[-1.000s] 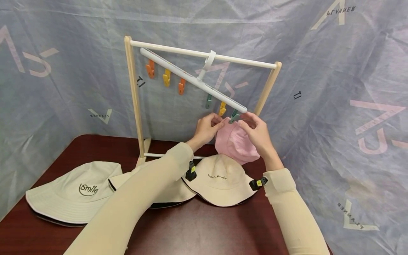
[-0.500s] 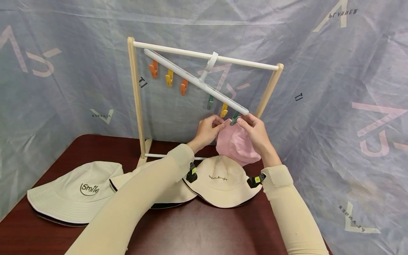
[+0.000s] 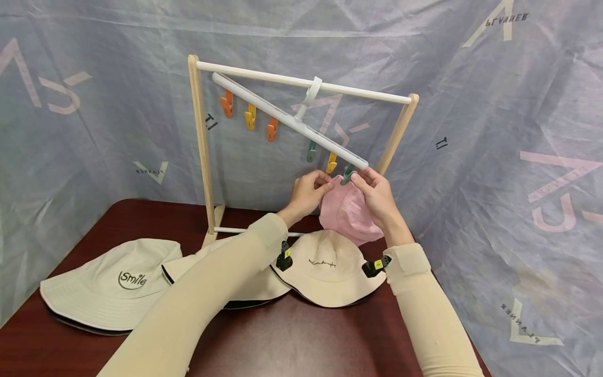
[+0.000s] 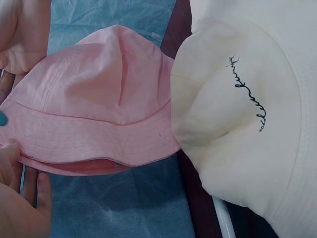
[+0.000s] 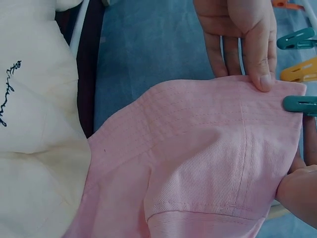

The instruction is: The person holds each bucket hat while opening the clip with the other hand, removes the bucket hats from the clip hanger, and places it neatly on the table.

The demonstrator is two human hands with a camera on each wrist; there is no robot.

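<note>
A pink bucket hat (image 3: 350,212) hangs under the low right end of a white clip hanger (image 3: 287,118). My left hand (image 3: 307,191) pinches its brim, thumb on the near side in the right wrist view. A green clothespin (image 5: 299,104) at the hanger's end has its jaws over the brim's corner. My right hand (image 3: 379,196) holds this clothespin between thumb and fingers, fingertips close to the hanger's end. In the left wrist view, the hat's crown (image 4: 94,74) faces the camera and the brim runs between both hands.
The hanger hooks on a wooden rack (image 3: 201,141) and tilts down rightward. Several other clothespins, such as a yellow one (image 3: 332,162), hang along it. On the dark red table (image 3: 301,340) lie a cream hat with script (image 3: 330,269), another partly hidden cream hat, and a "Smile" hat (image 3: 113,283).
The green clothespin's legs looked spread a second ago and now sit closer together over the brim. My right hand has lowered slightly; the left keeps its hold. The head view has shifted a little.
</note>
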